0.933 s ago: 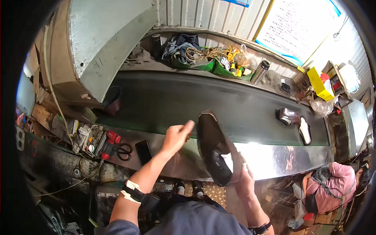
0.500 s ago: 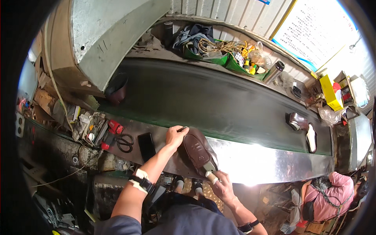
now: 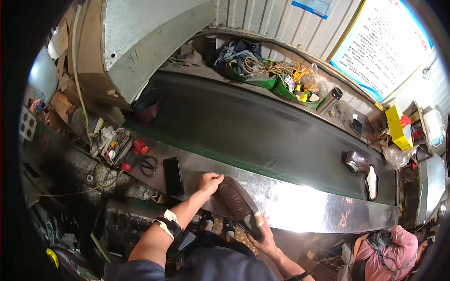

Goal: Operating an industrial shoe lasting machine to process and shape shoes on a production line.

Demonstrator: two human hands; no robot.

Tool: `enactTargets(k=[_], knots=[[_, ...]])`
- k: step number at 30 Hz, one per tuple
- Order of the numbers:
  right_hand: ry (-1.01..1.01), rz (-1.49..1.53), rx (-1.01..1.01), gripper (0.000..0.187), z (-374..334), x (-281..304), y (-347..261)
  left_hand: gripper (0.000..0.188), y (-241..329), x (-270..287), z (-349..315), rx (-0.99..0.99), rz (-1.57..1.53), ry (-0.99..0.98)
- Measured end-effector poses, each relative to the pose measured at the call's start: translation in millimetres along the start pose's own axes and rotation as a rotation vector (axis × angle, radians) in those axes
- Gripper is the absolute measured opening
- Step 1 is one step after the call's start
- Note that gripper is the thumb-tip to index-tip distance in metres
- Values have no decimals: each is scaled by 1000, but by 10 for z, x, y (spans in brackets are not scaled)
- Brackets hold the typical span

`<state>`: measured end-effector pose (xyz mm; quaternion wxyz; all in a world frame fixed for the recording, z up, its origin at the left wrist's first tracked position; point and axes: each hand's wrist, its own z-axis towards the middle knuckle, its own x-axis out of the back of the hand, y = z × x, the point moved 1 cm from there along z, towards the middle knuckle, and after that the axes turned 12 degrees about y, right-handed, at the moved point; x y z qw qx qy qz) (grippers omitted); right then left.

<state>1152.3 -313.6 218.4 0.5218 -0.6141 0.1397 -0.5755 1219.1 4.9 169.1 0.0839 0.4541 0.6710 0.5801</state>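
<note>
A brown leather slip-on shoe (image 3: 234, 200) is held at a slant over the near metal edge of the bench, its upper facing me. My right hand (image 3: 265, 238) grips its heel end; a pale wrap covers the thumb, which lies along the opening. At the toe end, my left hand (image 3: 209, 182) is closed in a pinch, the fingertips right beside the toe's edge. Whether those fingers hold the edge or some small thing is hidden. A black phone (image 3: 173, 176) lies on the metal strip to the left of my left hand.
Beyond the metal strip (image 3: 300, 206) runs a dark conveyor belt (image 3: 243, 126). It carries a brown shoe (image 3: 355, 161) and a pale-soled shoe (image 3: 371, 183) at right, and a dark bucket (image 3: 146, 110) at left. Black scissors (image 3: 149, 166) lie left. A person in pink (image 3: 389, 250) is at lower right.
In the picture, the shoe and both hands have shifted down. My right hand has moved from the heel's end to wrap around the heel. The left hand stays pinched by the toe.
</note>
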Motion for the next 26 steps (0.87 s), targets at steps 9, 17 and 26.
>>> enactTargets(k=[9,17,26], knots=[[-99,158,64,96,-61,12,472,61,352,-431,-425,-111,495,162],[-185,369,-25,108,43,175,199,43,282,-93,-392,10,179,190],[-755,1090,-858,82,1116,-203,-549,44,639,1077,-1054,-105,40,353]])
